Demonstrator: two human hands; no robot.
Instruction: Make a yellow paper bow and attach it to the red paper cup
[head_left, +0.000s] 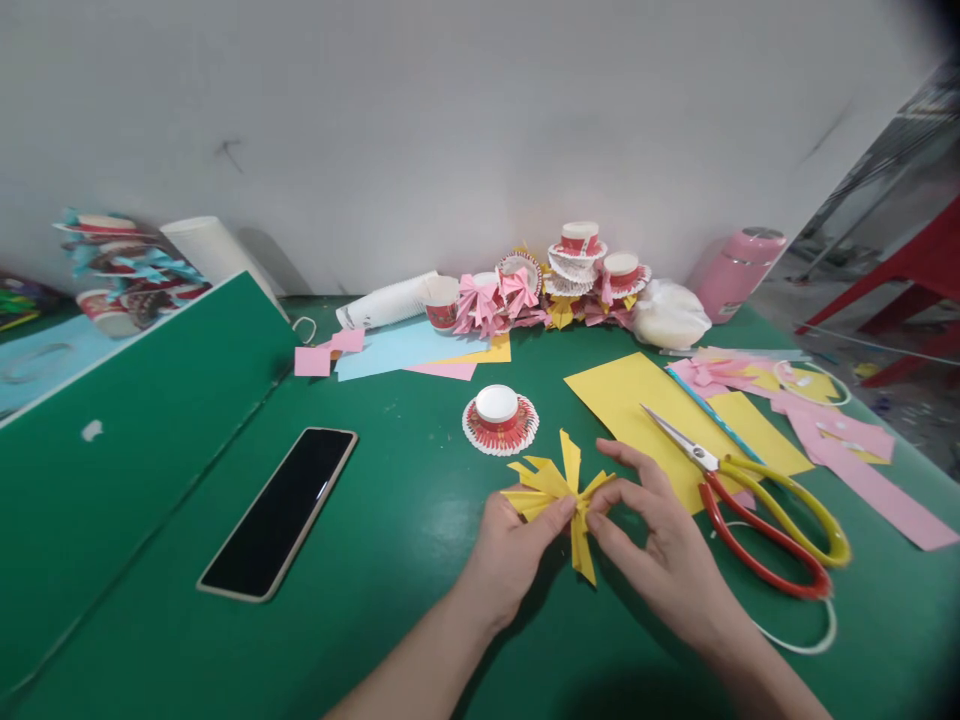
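Observation:
A folded yellow paper bow (553,482) with strips fanning out is held above the green table. My left hand (517,535) pinches it from the left, thumb near its gathered middle. On the other side, my right hand (649,525) has thumb and index finger closed on the bow close to its centre; the other fingers are bent loosely. Just beyond the hands a small hat made from a paper cup (496,408) stands on the table, with a red and white fringed brim. Scissors (739,485) with red and yellow handles lie right of my right hand.
A phone (279,512) lies at left, beside a raised green board (150,440). Yellow sheets (626,385), a blue pencil-like stick (712,415) and pink strips (874,470) lie at right. Along the wall are several decorated cup hats (579,240) and a pink flask (742,270).

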